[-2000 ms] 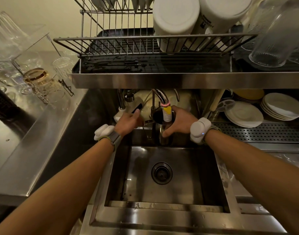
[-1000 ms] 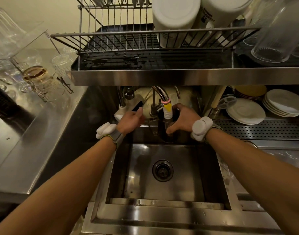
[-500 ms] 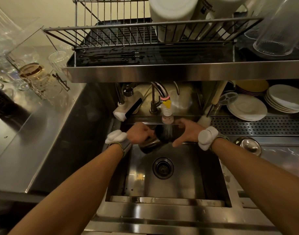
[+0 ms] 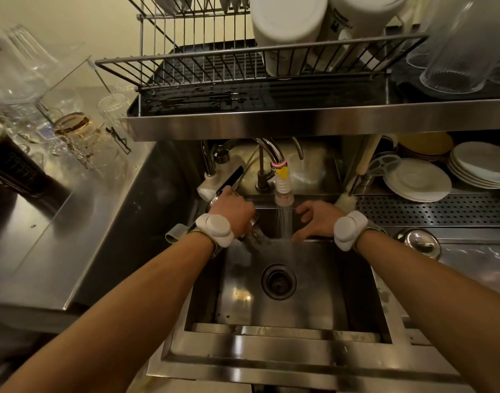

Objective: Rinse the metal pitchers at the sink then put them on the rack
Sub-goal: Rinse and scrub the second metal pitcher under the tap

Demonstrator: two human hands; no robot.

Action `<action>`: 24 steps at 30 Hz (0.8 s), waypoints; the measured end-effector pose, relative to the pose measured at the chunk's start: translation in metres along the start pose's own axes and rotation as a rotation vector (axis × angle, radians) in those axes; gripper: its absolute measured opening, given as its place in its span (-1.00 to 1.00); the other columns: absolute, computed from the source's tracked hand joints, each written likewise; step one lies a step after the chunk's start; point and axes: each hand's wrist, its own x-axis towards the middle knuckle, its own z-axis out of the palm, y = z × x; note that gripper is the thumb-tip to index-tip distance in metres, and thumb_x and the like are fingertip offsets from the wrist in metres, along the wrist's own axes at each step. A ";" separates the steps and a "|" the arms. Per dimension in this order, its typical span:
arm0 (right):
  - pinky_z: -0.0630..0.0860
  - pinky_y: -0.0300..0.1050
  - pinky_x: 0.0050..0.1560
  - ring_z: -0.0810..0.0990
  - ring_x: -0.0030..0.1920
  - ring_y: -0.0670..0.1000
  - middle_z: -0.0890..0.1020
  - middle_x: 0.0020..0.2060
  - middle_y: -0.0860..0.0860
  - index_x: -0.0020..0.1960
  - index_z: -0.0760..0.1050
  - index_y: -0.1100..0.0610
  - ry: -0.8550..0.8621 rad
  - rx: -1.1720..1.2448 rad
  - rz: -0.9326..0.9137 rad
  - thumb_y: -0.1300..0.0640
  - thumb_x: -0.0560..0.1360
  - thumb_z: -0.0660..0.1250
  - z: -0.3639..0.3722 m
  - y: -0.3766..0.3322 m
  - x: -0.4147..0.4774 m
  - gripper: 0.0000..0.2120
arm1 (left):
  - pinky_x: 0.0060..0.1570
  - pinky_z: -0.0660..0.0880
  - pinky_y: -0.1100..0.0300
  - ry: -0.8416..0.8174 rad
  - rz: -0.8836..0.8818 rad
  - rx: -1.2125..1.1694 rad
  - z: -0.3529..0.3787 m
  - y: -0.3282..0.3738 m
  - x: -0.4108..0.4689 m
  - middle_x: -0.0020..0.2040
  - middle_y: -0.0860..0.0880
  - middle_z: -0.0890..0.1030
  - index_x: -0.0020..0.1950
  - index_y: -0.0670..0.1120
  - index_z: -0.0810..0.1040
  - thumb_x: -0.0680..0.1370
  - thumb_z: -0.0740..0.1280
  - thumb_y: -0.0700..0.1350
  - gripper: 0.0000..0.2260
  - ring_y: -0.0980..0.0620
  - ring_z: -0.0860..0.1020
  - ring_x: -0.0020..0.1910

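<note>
Sink (image 4: 322, 282) — pitcher (image 4: 254, 237) now in left hand (image 4: 232, 211) only.

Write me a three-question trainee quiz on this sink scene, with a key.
1. True or false: water is running from the faucet nozzle.
2. Which hand grips the metal pitcher? A) left B) right C) both
3. Fill in: the white plates are stacked to the ___ of the sink.

Key
1. True.
2. A: the left hand holds it, tilted, beside the stream; the right hand is open, fingers spread.
3. Right.
</note>
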 end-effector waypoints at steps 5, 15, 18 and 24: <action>0.43 -0.20 0.00 0.55 0.02 0.00 0.60 0.10 0.06 0.30 0.42 0.13 0.014 -0.009 0.002 -0.05 0.22 0.58 -0.002 -0.001 -0.005 -0.27 | 0.32 0.18 -0.03 0.104 0.063 0.163 -0.009 0.005 -0.003 0.00 -0.07 0.68 0.09 -0.03 0.60 0.52 0.26 -0.06 -0.80 -0.09 0.58 0.06; 0.46 -0.19 0.00 0.59 0.03 0.03 0.62 0.06 0.05 0.26 0.46 0.15 0.021 0.000 -0.011 -0.07 0.24 0.57 0.002 -0.004 -0.012 -0.33 | 0.27 0.19 -0.04 0.158 0.011 0.079 -0.016 0.015 -0.008 -0.02 -0.09 0.66 0.07 -0.05 0.61 0.49 0.25 -0.08 -0.78 -0.12 0.56 0.06; 0.47 -0.19 -0.02 0.59 0.01 0.02 0.63 0.04 0.05 0.25 0.47 0.15 0.026 0.035 -0.017 -0.05 0.25 0.57 0.007 -0.006 -0.014 -0.35 | 0.18 0.28 -0.03 0.107 -0.151 -0.231 -0.011 0.016 -0.007 -0.14 -0.11 0.66 -0.13 -0.09 0.59 0.51 0.24 0.03 -0.77 -0.14 0.59 -0.06; 0.50 -0.12 0.07 0.55 0.12 0.04 0.55 0.04 -0.02 0.27 0.39 0.11 0.034 0.240 0.017 -0.03 0.22 0.58 0.039 0.001 -0.016 -0.30 | -0.03 0.53 0.01 -0.044 -0.558 -1.199 0.020 0.029 -0.007 -0.18 -0.21 0.64 -0.11 -0.23 0.63 0.59 0.20 0.06 -0.61 -0.14 0.62 -0.16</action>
